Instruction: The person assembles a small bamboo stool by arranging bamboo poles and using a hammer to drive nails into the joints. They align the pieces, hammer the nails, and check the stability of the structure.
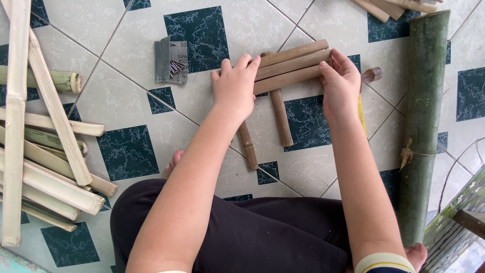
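Three short brown bamboo sticks [290, 65] lie side by side across two other sticks [280, 119] that run toward me on the tiled floor. My left hand [234, 88] presses on the left ends of the three cross sticks. My right hand [341, 86] rests on their right ends, fingers curled over them. Both hands hold the sticks together from either side.
A small grey box of nails [172, 60] lies to the left of the sticks. A hammer [371, 76] lies partly under my right hand. A thick green bamboo pole [424, 116] runs along the right. Split pale bamboo strips [45, 167] are piled at the left.
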